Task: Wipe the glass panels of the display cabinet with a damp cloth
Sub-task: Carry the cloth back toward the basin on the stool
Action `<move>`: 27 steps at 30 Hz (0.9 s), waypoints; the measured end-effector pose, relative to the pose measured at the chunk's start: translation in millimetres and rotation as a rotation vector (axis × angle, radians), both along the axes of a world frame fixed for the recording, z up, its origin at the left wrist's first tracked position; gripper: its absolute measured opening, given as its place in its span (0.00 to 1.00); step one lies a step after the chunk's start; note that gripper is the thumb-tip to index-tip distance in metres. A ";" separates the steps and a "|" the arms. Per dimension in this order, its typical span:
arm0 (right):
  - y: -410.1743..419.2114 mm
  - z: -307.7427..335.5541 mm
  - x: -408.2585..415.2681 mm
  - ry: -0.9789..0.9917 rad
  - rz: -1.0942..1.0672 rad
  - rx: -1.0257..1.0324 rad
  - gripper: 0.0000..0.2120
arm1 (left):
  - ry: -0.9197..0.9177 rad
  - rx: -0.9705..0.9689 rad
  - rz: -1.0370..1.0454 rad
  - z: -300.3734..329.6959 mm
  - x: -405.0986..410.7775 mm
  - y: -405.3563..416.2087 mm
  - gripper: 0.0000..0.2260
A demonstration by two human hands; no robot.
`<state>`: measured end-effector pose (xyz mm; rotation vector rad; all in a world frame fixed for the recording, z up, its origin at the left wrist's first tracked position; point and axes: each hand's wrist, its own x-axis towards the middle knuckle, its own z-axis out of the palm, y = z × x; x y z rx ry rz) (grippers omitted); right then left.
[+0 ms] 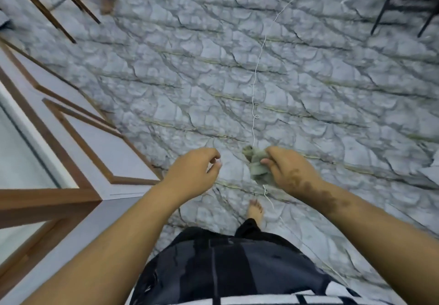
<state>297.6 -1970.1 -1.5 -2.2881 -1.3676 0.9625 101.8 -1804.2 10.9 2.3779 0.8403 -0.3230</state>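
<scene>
Two bare hands are reaching forward over a grey, stone-patterned floor (308, 79), seen from above by a camera on the person's head. One crumpled, pale greenish cloth (257, 165) is bunching in the right hand (289, 170), whose thumb and fingers are pressing together around it. One left hand (196, 168) is hanging just beside it, apart from the cloth, its fingers curling loosely inward and holding nothing that can be made out. One thin white string (255, 86) is trailing across the floor from the far side towards the cloth, and continuing below the hand. One display cabinet (59, 200), framed in brown wood with pale panels, is standing along the left edge, well apart from the cloth; its near corner is jutting in just beside the left forearm. One bare foot (255, 209) is showing beneath the hands, above dark trousers. Dark chair legs (389, 3) are crowding the far right corner, and a second person's feet (104, 0) are standing at the far left. Between cabinet and chairs, a wide stretch of floor is lying open.
</scene>
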 end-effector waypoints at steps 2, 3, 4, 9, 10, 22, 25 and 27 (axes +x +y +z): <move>32.0 7.3 25.4 0.003 0.050 -0.027 0.09 | 0.005 -0.006 0.019 2.2 24.1 20.1 0.14; 47.9 9.5 35.8 0.011 0.077 -0.030 0.09 | 0.008 -0.008 0.029 3.6 34.3 31.4 0.15; 64.3 10.6 45.3 0.019 0.104 -0.035 0.09 | 0.011 -0.011 0.040 4.8 43.8 44.1 0.15; 155.3 10.6 81.8 -0.001 0.165 -0.111 0.13 | 0.034 -0.028 0.077 -0.1 83.3 124.7 0.14; 176.7 8.7 88.6 -0.013 0.170 -0.136 0.13 | 0.047 -0.012 0.076 -4.1 90.7 146.2 0.13; 481.7 29.3 153.3 -0.143 0.337 -0.274 0.14 | 0.286 0.100 0.070 13.7 138.5 414.7 0.18; 551.3 34.8 163.4 -0.135 0.390 -0.252 0.16 | 0.299 0.098 0.134 17.7 140.6 467.4 0.18; 598.7 34.3 171.1 -0.123 0.451 -0.241 0.16 | 0.305 0.104 0.197 19.2 142.1 500.6 0.18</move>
